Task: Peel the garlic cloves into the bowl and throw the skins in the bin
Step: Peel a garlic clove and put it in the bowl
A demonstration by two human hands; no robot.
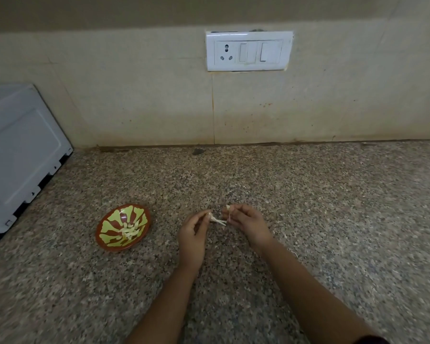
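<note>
1. Roughly at the middle of the speckled granite counter (pixel 308 194), both bare hands are held just above the surface, fingertips facing each other and almost touching.
2. Left hand (pixel 193 232): its fingers are curled and its fingertips pinch a pale, stringy piece of skin (pixel 217 221), which stretches rightward to the other hand.
3. Right hand (pixel 246 222): its fingers are curled too, and its thumb and fingertips pinch a small pale garlic clove (pixel 228 207) at the far side of the hand; a thin thread of skin hangs down from it. The clove is too small to tell how much of it is bare.
4. A shallow brown bowl (pixel 104 240) with a green pattern stands on the counter to the left of the hands, apart from them. A small heap of peeled cloves (pixel 129 230) lies in its middle.
5. A few pale scraps (pixel 287 235) lie on the counter just right of the right forearm; whether they are skin I cannot tell.
6. At the far left, a white appliance (pixel 20 150) stands on the counter, partly out of view.
7. On the far side, the beige tiled wall (pixel 134 95) carries a white switch plate (pixel 249 50) with one socket and switches.
</note>
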